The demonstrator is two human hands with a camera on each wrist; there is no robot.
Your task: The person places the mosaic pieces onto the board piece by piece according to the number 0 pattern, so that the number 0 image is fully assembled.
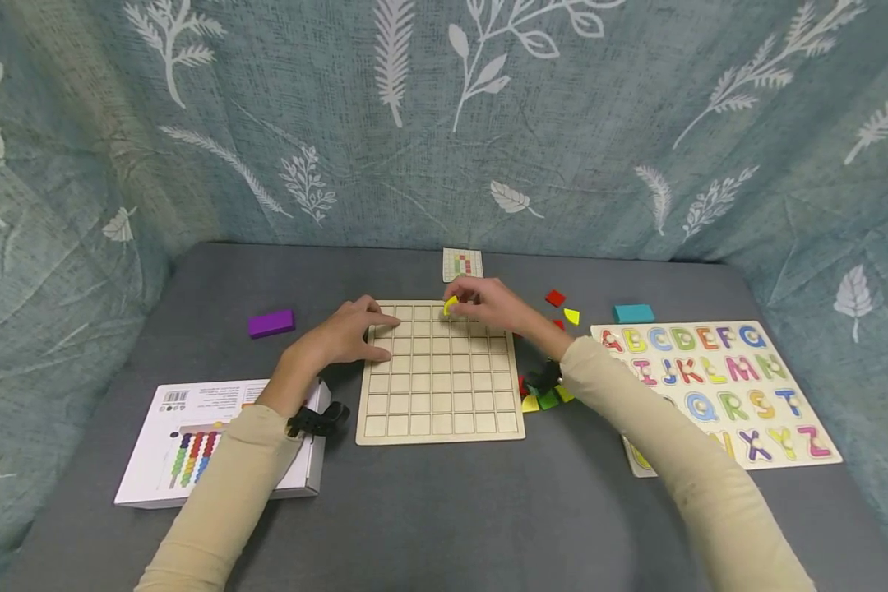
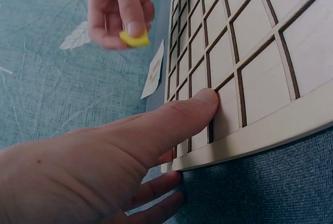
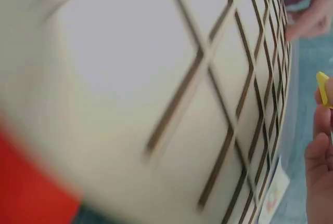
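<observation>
Beige sleeves (image 1: 229,485) frame the wooden grid board (image 1: 441,403): the right hand (image 1: 488,304) pinches a yellow tile (image 1: 450,306) between thumb and forefinger just above the board's far edge, near its middle, cells directly beneath. Left hand (image 1: 344,335) rests with fingers straight on the board's far-left corner, holding nothing. Left wrist view shows the pinch clearly (image 2: 134,39); right wrist view shows only the tile's edge (image 3: 322,89).

Grid board (image 3: 156,78) close-up; yellow pc (image 3: 323,89) at fingers (image 3: 320,156).
</observation>
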